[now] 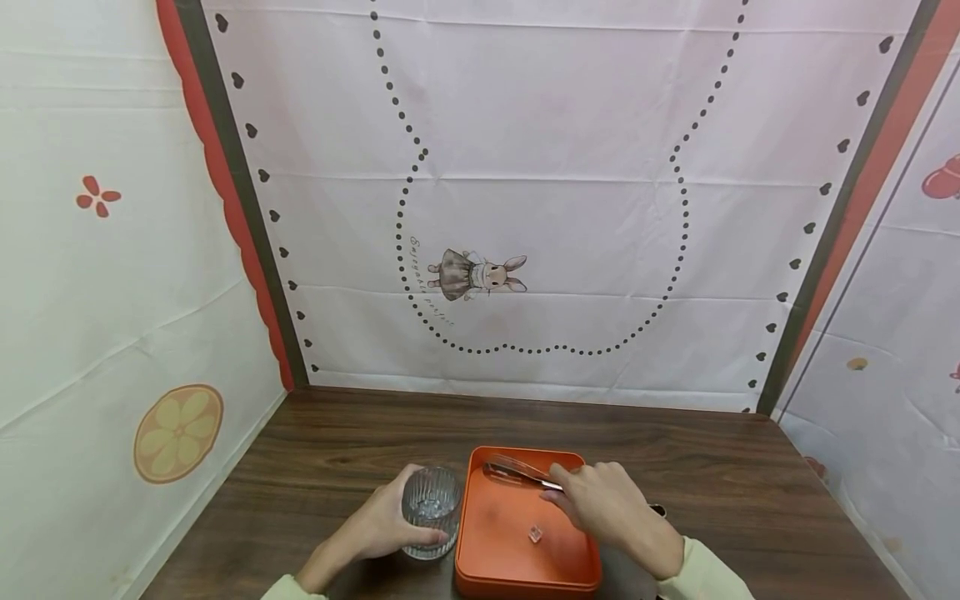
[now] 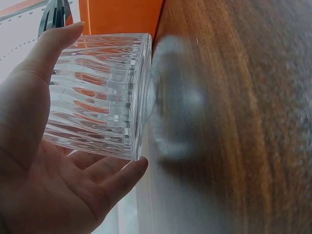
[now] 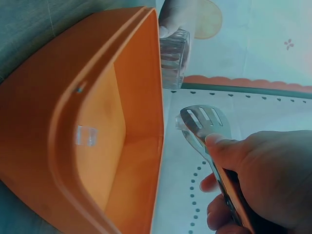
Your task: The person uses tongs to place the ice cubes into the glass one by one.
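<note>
In the head view my left hand (image 1: pixel 386 517) grips a clear ribbed drinking glass (image 1: pixel 432 500), thumb across its near side. The left wrist view has the glass (image 2: pixel 102 92) side-on, its base close over the wood. My right hand (image 1: pixel 603 504) holds metal tongs (image 1: pixel 517 473) above the far part of an orange box (image 1: pixel 495 533). Their slotted heads (image 3: pixel 207 119) appear in the right wrist view, with a small clear cube (image 3: pixel 179 122) between the tips. Another clear cube (image 1: pixel 535 533) lies on the box floor.
The dark wooden table (image 1: pixel 360 433) runs back to a white printed cloth wall (image 1: pixel 555 250). Cloth side walls (image 1: pixel 90 317) stand left and right. The box stands close beside the glass, its raised rim between both hands.
</note>
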Motion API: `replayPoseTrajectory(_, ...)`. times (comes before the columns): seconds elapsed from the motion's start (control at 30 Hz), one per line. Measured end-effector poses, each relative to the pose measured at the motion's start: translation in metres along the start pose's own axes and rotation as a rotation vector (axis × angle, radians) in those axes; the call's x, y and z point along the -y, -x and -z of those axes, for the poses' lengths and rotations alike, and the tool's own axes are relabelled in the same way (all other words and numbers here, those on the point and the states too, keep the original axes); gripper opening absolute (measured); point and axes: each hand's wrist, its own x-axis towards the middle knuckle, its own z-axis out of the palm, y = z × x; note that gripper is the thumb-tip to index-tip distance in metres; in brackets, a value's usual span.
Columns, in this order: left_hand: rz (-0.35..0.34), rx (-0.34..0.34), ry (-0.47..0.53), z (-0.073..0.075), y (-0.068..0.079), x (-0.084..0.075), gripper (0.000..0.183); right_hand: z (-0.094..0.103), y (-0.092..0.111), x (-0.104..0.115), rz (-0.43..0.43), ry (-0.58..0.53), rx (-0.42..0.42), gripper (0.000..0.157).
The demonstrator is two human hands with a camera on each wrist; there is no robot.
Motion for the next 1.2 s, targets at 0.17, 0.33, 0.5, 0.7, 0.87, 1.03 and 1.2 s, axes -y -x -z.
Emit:
replayPoseTrajectory(0.17, 0.007, 0.006, 0.001, 0.0, 0.0, 0.0, 0.096, 0.002, -0.003, -0.001, 0.011, 0.016, -0.059, 0.03)
replayPoseTrajectory(0.33, 0.015, 0.011, 0.002, 0.0, 0.0, 0.001, 0.096, 0.005, -0.006, -0.001, 0.012, -0.007, -0.047, 0.027)
replayPoseTrajectory(0.5, 0.014, 0.009, 0.0, 0.001, 0.0, 0.0, 0.095, 0.007, -0.009, -0.001, 0.018, -0.019, -0.031, 0.026)
replayPoseTrajectory(0.7, 0.019, 0.019, 0.01, 0.001, 0.0, 0.0, 0.095, 0.011, -0.013, 0.0, 0.024, -0.043, -0.005, 0.026)
replayPoseTrajectory(0.87, 0.017, 0.022, 0.017, 0.001, 0.0, 0.0, 0.095, 0.014, -0.017, 0.003, 0.023, -0.055, 0.009, 0.025)
replayPoseTrajectory(1.03, 0.0, 0.007, 0.004, 0.001, 0.001, 0.0, 0.094, 0.016, -0.024, 0.01, 0.034, -0.054, 0.03, 0.023)
replayPoseTrajectory(1.2, -0.019, -0.007, 0.005, -0.001, 0.001, 0.0, 0.093, 0.017, -0.031, 0.018, 0.048, -0.052, 0.073, 0.024)
